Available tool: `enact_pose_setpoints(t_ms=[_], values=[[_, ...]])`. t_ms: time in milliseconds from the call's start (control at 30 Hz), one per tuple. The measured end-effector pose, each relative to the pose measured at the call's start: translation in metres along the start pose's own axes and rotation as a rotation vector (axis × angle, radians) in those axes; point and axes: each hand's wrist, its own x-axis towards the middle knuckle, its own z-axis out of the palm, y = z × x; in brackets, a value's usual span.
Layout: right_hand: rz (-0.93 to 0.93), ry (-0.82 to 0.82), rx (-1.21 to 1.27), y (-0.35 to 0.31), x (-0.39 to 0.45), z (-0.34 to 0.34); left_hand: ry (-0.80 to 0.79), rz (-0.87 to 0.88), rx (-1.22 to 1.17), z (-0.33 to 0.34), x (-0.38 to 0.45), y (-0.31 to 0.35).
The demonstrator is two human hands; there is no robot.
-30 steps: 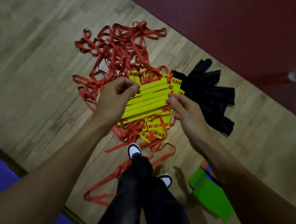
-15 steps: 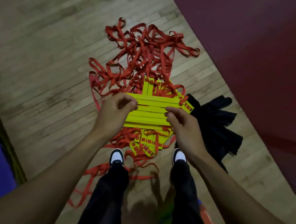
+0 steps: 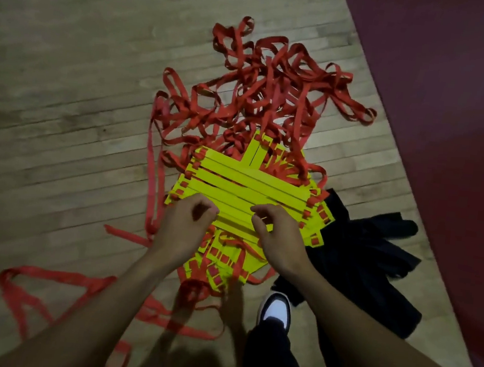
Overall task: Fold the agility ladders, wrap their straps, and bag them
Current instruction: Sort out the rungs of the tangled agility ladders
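A loose stack of yellow ladder rungs lies fanned out in front of me above the wooden floor. My left hand grips the near rungs at their left part, fingers curled over the edge. My right hand grips the same rungs a little to the right. Tangled red straps spread from the rungs across the floor beyond and to the left. More yellow rungs with red strap loops hang below my hands. A crumpled black bag lies on the floor at the right, partly under the rungs.
My right shoe and dark trouser leg stand just below the rungs. A red strap loop trails along the floor at lower left. A dark red mat covers the floor on the right side.
The view has swung, so the rungs and strap pile now sit further right and lower. Both hands keep their grip on the rungs and have drawn closer together.
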Motion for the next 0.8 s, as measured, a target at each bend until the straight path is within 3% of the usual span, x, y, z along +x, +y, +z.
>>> enact_pose_setpoints(t_ms=[267, 433, 600, 800], values=[[-0.129, -0.145, -0.396, 0.158, 0.089, 0.104, -0.006, 0.002, 0.137, 0.1, 0.065, -0.177], [-0.204, -0.194, -0.578, 0.221, 0.137, 0.159, -0.089, 0.033, 0.339, 0.151, 0.112, -0.262], [-0.296, -0.215, -0.709, 0.249, 0.169, 0.193, -0.137, 0.134, 0.572, 0.178, 0.159, -0.312], [-0.245, -0.037, -0.659, 0.265, 0.188, 0.199, -0.256, 0.371, 0.839, 0.179, 0.191, -0.326]])
